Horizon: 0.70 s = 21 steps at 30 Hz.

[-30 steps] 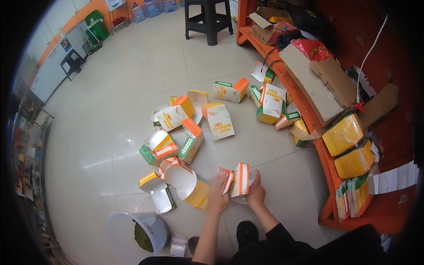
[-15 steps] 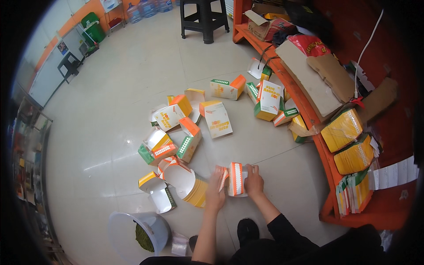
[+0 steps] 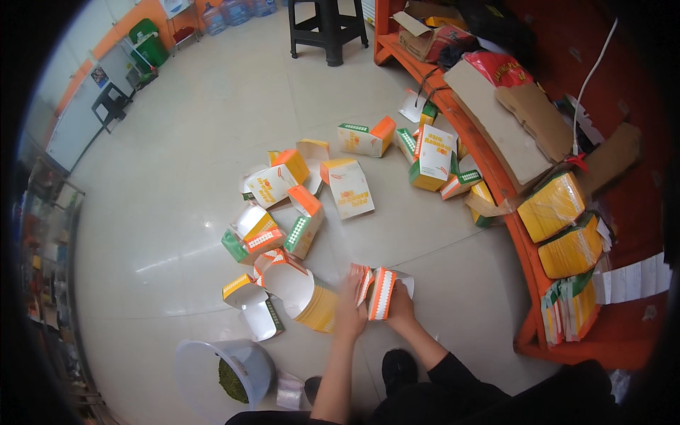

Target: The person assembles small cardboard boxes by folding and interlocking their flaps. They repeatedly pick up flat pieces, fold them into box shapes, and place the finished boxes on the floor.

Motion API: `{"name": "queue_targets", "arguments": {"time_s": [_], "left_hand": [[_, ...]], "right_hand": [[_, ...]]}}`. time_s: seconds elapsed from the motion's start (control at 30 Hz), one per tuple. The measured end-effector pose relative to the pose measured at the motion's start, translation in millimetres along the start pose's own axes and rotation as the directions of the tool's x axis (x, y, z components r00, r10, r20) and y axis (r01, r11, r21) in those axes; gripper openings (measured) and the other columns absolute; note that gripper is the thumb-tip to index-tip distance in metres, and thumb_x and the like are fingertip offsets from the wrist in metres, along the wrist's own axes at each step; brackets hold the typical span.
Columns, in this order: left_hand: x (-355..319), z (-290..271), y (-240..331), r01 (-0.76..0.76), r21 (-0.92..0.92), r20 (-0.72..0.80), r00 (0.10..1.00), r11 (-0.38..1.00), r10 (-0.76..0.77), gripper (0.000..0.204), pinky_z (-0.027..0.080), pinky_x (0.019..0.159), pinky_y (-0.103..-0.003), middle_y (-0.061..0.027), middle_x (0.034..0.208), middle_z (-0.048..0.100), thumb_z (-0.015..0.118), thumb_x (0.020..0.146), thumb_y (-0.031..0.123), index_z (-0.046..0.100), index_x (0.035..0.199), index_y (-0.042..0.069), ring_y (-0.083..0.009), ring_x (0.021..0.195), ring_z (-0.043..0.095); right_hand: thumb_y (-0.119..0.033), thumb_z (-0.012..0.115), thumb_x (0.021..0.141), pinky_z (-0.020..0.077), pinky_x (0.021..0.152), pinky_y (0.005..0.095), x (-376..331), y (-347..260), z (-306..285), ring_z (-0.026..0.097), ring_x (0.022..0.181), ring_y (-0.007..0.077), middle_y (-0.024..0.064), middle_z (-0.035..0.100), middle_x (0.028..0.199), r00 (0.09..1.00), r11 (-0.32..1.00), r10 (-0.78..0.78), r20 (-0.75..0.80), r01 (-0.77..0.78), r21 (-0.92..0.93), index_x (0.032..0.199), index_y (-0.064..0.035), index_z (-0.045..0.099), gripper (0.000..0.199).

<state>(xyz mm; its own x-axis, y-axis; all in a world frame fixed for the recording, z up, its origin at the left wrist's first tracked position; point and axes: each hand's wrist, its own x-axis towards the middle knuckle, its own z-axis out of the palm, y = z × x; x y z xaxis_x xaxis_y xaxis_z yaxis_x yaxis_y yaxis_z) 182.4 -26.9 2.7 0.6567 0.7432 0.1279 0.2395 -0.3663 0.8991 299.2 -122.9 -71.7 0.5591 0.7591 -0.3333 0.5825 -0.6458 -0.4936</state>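
Low in front of me, both hands are at one small cardboard food box with orange and white panels. My right hand grips its right side, fingers closed and partly hidden behind the card. On the other side my left hand is closed round an orange-and-white patterned flap; whether that flap belongs to the same box I cannot tell. Left of my hands lies a nested stack of yellow boxes with a white inside. Beside it rests an opened box with yellow and green edges.
Folded boxes lie scattered on the tiled floor ahead. A clear tub with green contents stands at lower left. Along the right runs an orange shelf holding cardboard and wrapped yellow bundles. A black stool stands far off.
My right hand has shifted slightly left and down along the box. The box has tilted a little, and its white inside shows at the right. My left hand stays near the flap.
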Motion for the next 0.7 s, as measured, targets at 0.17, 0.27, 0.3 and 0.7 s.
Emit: {"name": "queue_targets", "arguments": {"time_s": [0.17,0.27,0.3,0.7], "left_hand": [[-4.1,-2.1,0.5,-0.011,0.005,0.09,0.996,1.0,0.01,0.051,0.032,0.113,-0.044,-0.0252,0.147,0.042,0.049,0.083,-0.005,0.048,0.133,0.002,-0.0395,0.139,0.037],[-3.0,-6.7,2.8,-0.081,-0.002,0.099,0.992,0.997,0.081,0.049,0.031,0.114,-0.046,-0.025,0.148,0.04,0.055,0.087,0.003,0.047,0.136,0.004,-0.0408,0.14,0.035],[-3.2,-8.9,4.0,-0.118,-0.019,0.086,0.989,0.993,0.119,0.05,0.03,0.114,-0.047,-0.0246,0.149,0.039,0.057,0.088,0.007,0.047,0.137,0.004,-0.0413,0.141,0.034],[9.1,-15.2,10.9,-0.204,-0.003,0.246,0.949,0.979,0.198,0.063,0.03,0.114,-0.049,-0.0237,0.157,0.023,0.072,0.083,0.023,0.05,0.141,0.017,-0.0423,0.145,0.025]], "right_hand": [[-0.042,0.067,0.081,0.0484,0.097,0.046,25.7,17.7,27.4,0.052,0.119,0.0391,0.0179,0.049,0.139,0.982,0.994,0.014,0.189,-0.034,0.102,0.142,-0.0106,0.043,0.072],[-0.036,0.064,0.087,0.0473,0.099,0.0419,45.0,22.7,21.6,0.052,0.124,0.0318,0.0139,0.05,0.142,0.906,0.809,-0.324,0.272,0.116,0.576,0.14,-0.0075,0.045,0.063],[-0.031,0.064,0.088,0.0472,0.1,0.0402,47.2,24.9,10.8,0.053,0.125,0.0284,0.014,0.051,0.141,0.895,0.795,-0.33,0.301,0.091,0.6,0.138,-0.006,0.048,0.058],[-0.006,0.073,0.071,0.0559,0.069,0.0375,29.8,-7.3,-159.6,0.065,0.085,0.0236,0.0042,0.063,0.102,0.536,0.529,-0.844,-0.012,0.83,-0.175,0.096,-0.007,0.062,0.028]]}}
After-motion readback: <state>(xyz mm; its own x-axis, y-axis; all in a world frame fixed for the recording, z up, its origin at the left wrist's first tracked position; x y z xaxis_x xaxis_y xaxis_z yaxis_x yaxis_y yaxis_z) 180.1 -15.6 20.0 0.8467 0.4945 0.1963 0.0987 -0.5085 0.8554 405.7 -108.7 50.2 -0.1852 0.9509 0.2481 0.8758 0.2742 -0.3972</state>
